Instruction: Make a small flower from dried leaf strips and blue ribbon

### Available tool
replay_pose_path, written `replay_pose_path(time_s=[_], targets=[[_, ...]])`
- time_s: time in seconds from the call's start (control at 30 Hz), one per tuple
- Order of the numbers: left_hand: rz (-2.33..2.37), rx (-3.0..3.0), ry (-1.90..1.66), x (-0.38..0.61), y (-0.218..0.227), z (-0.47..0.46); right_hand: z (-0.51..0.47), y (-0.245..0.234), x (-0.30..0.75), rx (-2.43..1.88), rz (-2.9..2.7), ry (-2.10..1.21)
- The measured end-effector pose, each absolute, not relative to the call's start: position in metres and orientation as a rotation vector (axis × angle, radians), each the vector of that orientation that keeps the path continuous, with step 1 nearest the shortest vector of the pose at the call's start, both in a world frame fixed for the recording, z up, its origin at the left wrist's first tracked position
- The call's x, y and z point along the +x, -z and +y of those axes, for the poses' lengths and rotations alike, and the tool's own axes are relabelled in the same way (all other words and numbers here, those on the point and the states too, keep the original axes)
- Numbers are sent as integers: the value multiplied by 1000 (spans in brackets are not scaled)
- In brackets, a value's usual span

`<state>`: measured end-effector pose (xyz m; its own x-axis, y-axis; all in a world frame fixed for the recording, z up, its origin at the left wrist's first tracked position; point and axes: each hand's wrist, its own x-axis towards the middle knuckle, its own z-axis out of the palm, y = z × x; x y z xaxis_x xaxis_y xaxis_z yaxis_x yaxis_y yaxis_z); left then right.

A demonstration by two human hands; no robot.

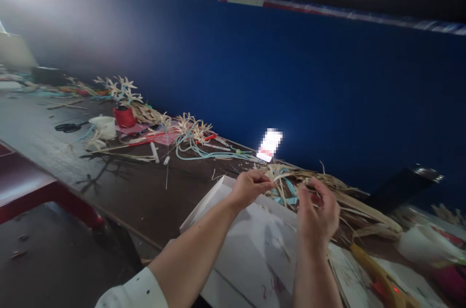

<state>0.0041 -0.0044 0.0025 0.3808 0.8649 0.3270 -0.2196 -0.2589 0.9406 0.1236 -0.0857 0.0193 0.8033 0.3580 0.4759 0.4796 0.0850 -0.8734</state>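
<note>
My left hand (pixel 249 187) is closed in a pinch at the far edge of a white box lid or board (pixel 251 245). Pale strips of dried husk (pixel 279 177) show at its fingertips, and one seems to be between them. To its right, my right hand (pixel 320 208) has thumb and forefinger pinched together; whatever they hold is too small to make out. The two hands are a short gap apart. Under and beyond them, husk scraps lie mixed with a light blue ribbon (pixel 291 191). A bundle of long dried husk (pixel 371 211) lies beyond my right hand.
A lit phone (pixel 270 145) leans at the blue partition (pixel 255 70). Leftward on the dark table lie husk flowers (pixel 192 127), blue cords (pixel 204 155), red thread (pixel 124 117), a white cup (pixel 105 127) and black scissors (pixel 69 127). A yellow tool (pixel 378 274) is at right; a red stool (pixel 47 191) at left.
</note>
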Motion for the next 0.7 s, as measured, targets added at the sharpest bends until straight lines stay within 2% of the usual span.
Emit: replay_pose_path(time_s=[0.07,0.23,0.3,0.7], targets=[[603,1427,-1169,5,-2,-3,-87,-20,123,-1460,-654,160],[515,1288,-1183,7,0,-2,-82,-10,122,-1337,-1019,-367],[495,1268,-1184,6,0,-3,-79,-5,121,-1329,-1140,-461],[531,1285,-1149,5,-1,-3,-78,-2,119,-1406,-1215,-345]])
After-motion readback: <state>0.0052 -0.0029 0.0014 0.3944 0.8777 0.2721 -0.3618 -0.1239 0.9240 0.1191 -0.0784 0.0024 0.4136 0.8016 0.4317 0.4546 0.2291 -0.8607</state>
